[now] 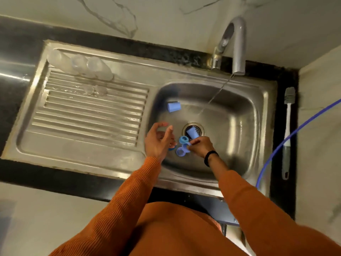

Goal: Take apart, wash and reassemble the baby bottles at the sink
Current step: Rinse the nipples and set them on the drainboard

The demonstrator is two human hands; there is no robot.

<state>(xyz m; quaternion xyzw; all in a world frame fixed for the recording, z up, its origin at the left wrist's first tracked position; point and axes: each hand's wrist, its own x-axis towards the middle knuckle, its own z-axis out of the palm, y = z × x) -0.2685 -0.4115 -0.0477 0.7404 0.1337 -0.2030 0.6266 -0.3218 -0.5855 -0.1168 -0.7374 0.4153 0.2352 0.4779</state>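
Observation:
Three clear bottle bodies (86, 66) lie side by side at the back of the draining board, with two clear teats (96, 89) in front of them. In the sink basin (239, 126) a blue cap (173, 106) lies at the left and another blue cap (191, 133) sits over the drain. Two blue collar rings (183, 140) (180, 151) lie near the drain. My right hand (200, 146) pinches a blue ring part beside them. My left hand (159, 141) hovers with relaxed fingers over another blue ring (171, 149), holding nothing.
The tap (238, 45) runs a thin stream into the basin. A bottle brush (287, 133) lies on the black counter right of the sink. A blue hose (287, 139) curves across that side. The ribbed draining board (83, 122) fills the left.

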